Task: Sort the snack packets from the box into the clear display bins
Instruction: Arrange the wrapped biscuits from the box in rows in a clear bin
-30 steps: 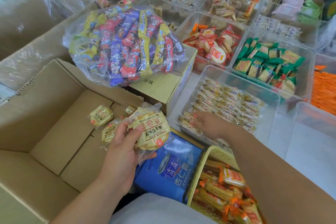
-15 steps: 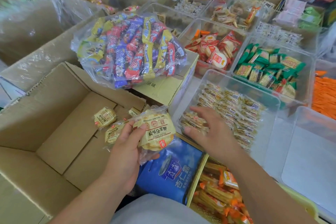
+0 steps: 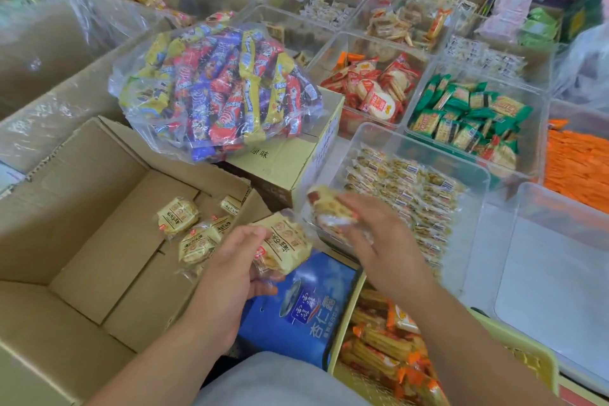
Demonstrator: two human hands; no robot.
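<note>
An open cardboard box (image 3: 82, 208) fills the left; a few yellow snack packets (image 3: 178, 216) lie at its far right corner. My left hand (image 3: 230, 260) holds a stack of the same yellow packets (image 3: 286, 244) over the box's right edge. My right hand (image 3: 379, 237) is closed on one blurred packet (image 3: 329, 208) at the near-left corner of a clear bin (image 3: 487, 175), which holds several rows of matching packets.
A clear bag of mixed candy bars (image 3: 217, 92) rests on a small carton (image 3: 290, 161) behind the box. Further bins hold red crackers (image 3: 372, 89), green packets (image 3: 468, 115) and orange sticks (image 3: 576, 165). A blue carton (image 3: 303, 306) and a yellow basket (image 3: 534, 359) sit near me.
My right hand has drawn back from the bin's packets toward the left hand and now grips a packet. The left hand's stack has dropped slightly and tilted.
</note>
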